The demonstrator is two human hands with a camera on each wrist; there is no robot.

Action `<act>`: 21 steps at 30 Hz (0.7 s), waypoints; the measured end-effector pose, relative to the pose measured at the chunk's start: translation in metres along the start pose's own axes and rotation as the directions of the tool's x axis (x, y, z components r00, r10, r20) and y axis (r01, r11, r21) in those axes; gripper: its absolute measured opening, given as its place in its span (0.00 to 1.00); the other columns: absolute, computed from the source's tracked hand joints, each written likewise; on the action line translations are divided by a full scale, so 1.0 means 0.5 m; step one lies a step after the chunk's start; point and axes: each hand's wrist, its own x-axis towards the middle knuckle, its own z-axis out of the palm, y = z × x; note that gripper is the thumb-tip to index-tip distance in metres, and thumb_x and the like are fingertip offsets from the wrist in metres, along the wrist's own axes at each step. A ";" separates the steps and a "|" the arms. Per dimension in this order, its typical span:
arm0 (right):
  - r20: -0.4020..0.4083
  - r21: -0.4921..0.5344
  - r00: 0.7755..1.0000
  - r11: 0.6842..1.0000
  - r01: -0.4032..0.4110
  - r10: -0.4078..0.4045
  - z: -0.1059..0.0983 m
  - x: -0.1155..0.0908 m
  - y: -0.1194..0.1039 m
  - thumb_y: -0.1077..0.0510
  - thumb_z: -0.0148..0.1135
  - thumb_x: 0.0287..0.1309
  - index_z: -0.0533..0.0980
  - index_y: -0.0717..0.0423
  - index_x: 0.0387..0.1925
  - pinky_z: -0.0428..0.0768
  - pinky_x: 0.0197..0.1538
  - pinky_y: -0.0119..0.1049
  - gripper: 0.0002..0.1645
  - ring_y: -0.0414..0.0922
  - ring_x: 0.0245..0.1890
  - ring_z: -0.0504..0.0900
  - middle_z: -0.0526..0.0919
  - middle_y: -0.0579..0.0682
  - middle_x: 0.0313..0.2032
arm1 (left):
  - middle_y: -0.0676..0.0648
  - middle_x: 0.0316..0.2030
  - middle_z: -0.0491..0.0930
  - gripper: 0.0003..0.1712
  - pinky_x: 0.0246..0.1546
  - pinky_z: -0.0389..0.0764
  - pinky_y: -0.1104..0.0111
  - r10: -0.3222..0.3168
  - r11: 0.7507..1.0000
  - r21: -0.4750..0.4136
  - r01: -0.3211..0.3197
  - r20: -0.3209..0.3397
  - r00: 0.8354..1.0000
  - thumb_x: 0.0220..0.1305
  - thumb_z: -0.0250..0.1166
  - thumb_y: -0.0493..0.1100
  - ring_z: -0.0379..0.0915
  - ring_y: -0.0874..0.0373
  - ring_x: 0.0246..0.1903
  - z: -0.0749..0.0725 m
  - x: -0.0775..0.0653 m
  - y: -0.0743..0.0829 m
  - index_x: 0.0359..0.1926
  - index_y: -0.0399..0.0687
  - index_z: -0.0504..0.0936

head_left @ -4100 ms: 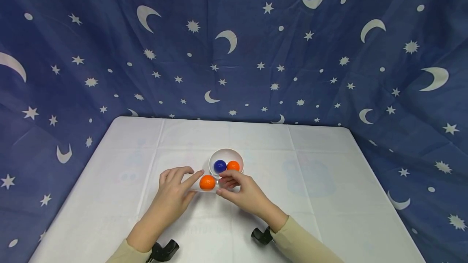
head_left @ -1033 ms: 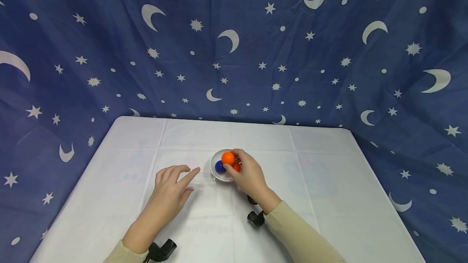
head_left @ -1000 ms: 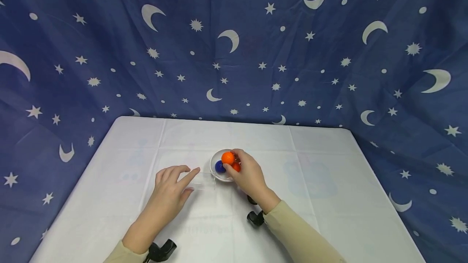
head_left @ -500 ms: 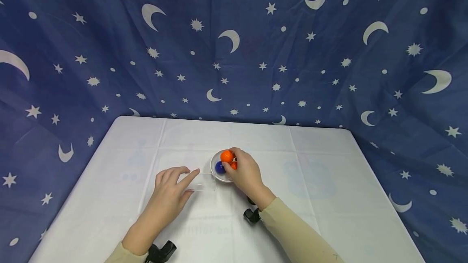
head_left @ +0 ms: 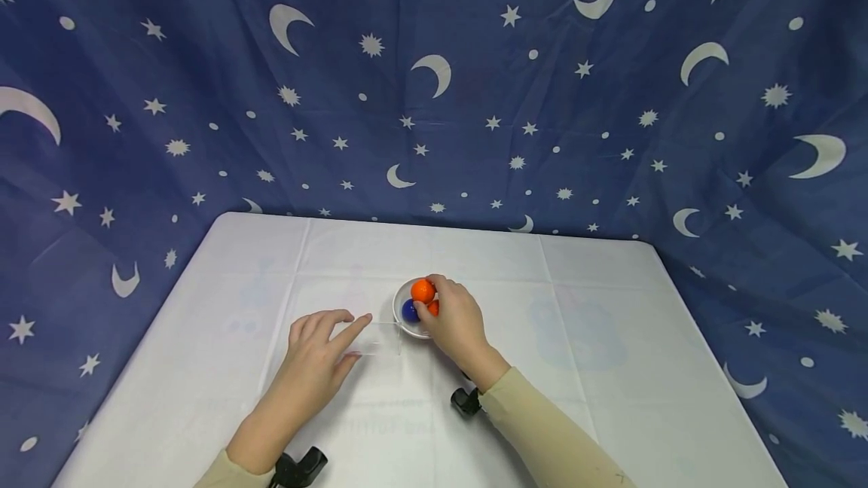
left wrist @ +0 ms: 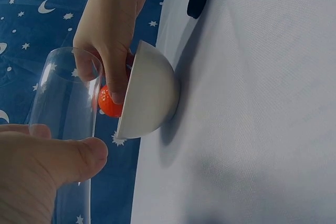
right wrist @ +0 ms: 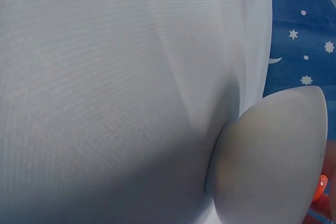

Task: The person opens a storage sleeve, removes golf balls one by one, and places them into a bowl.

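Note:
My left hand [head_left: 315, 356] grips a clear, see-through cylinder [left wrist: 63, 103] between thumb and fingers, held above the table on its side with its open end toward the bowl. Nothing shows inside it. Just right of it stands a white bowl [left wrist: 155, 95]. My right hand [head_left: 457, 322] reaches over the bowl and pinches an orange ball [head_left: 423, 291] between thumb and fingers. Inside the bowl lie a blue ball [head_left: 410, 311] and another orange ball [head_left: 434, 308], partly covered by the right thumb. In the right wrist view, the bowl hides most of the right hand.
A white cloth covers the table [head_left: 583, 322]. Behind and beside it hangs a dark blue curtain [head_left: 475, 81] with moons and stars. Black wrist cameras [head_left: 298, 467] sit under both forearms, close over the tabletop.
Earlier an orange ball showed in the clear cylinder, with my right hand at its mouth. Now my right hand holds an orange ball over the bowl. During the last second both hands stay nearly still.

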 end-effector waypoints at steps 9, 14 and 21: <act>-0.017 -0.007 0.999 0.999 0.032 -0.032 -0.007 0.000 -0.003 0.50 0.63 0.48 0.73 0.52 0.45 0.74 0.34 0.34 0.21 0.40 0.30 0.72 0.79 0.47 0.34 | 0.47 0.48 0.67 0.34 0.49 0.54 0.52 0.002 1.000 0.001 -0.002 -0.003 1.000 0.44 0.69 0.41 0.61 0.49 0.48 0.002 0.001 -0.001 0.57 0.55 0.72; -0.017 0.000 0.999 0.999 0.040 -0.040 -0.009 -0.002 -0.001 0.50 0.63 0.48 0.73 0.51 0.46 0.75 0.39 0.36 0.22 0.41 0.34 0.74 0.79 0.47 0.37 | 0.47 0.47 0.68 0.34 0.49 0.54 0.52 0.000 1.000 0.003 0.000 -0.005 1.000 0.44 0.70 0.41 0.61 0.49 0.48 0.003 0.000 -0.001 0.56 0.55 0.72; 0.022 0.046 0.999 0.998 0.035 -0.036 -0.031 -0.011 0.000 0.47 0.62 0.49 0.72 0.51 0.49 0.75 0.43 0.39 0.25 0.42 0.40 0.74 0.78 0.47 0.41 | 0.47 0.47 0.68 0.34 0.49 0.54 0.52 -0.003 1.000 0.002 0.003 -0.006 1.000 0.44 0.70 0.42 0.61 0.48 0.48 0.004 -0.002 -0.002 0.56 0.55 0.72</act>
